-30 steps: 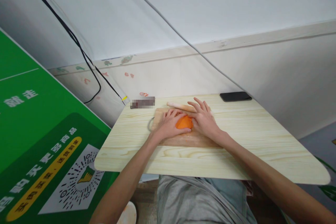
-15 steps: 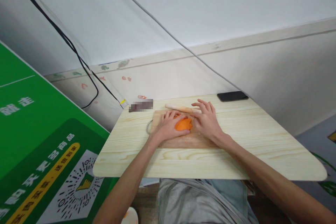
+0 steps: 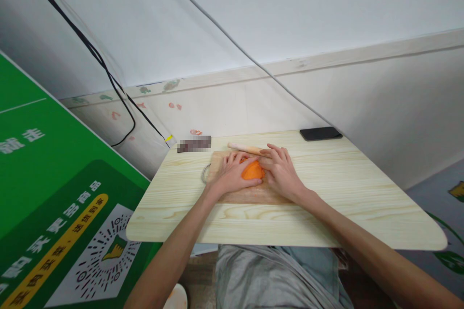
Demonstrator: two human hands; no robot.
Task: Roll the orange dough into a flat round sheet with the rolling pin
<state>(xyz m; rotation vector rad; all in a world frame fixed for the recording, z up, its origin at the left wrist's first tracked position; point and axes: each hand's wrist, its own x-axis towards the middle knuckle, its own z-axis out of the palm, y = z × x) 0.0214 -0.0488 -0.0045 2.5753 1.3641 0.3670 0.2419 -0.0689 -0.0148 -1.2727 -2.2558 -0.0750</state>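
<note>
Grey clothing [image 3: 268, 275] is showing nearest, just below the front edge of a pale wooden table [image 3: 362, 203]. On the left, a green panel [image 3: 32, 154] with white lettering is leaning across the view. Both bare forearms are reaching over the table's front edge to a cutting board [image 3: 250, 196], whose metal loop [image 3: 204, 174] is sticking out on its left. On the board an orange lump [image 3: 253, 170] is lying between the hands. The left hand [image 3: 232, 174] is clamping it, the fingers curving over the far left and the thumb pressing along the near side. The right hand [image 3: 282, 169] is touching its right edge, the fingers spreading slightly apart; whether they are pinching it, I cannot tell. Beyond the lump, a rolling pin [image 3: 244, 148] is lying along the board's far edge, its right end disappearing behind the right hand. Farther back, a black phone [image 3: 321, 133] is resting near the table's right rear corner, and a blurred-out thing [image 3: 194, 144] is sitting at the left rear. Behind, cables are hanging across a white wall [image 3: 326, 9].
</note>
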